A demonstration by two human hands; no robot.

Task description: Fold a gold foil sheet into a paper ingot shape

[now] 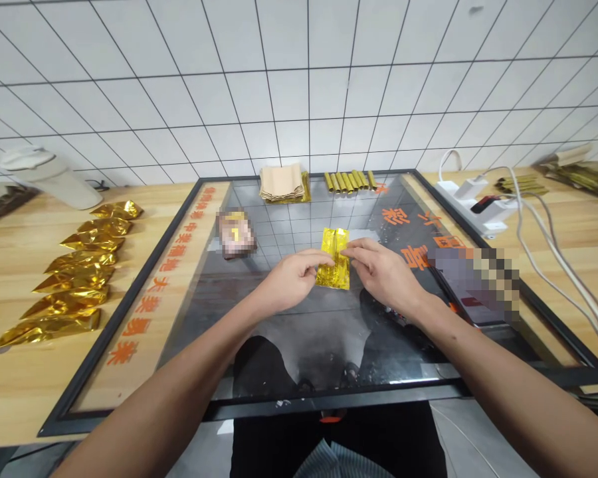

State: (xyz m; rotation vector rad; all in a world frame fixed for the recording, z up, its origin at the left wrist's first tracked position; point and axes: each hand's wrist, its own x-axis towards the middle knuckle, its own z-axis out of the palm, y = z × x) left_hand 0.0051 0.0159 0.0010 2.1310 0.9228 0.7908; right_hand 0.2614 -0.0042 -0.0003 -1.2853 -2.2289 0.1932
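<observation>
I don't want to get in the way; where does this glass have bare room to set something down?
Bare glass shows between the blurred brown item and the left hand, plus a patch between the gold wrapper and the rolled tubes. The right edge is crowded with a blurred flat item, power strip and cables.

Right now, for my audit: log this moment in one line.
left hand: over gold foil, left side; right hand: at its right edge; gold foil: on glass; gold rolls: near wall
</observation>
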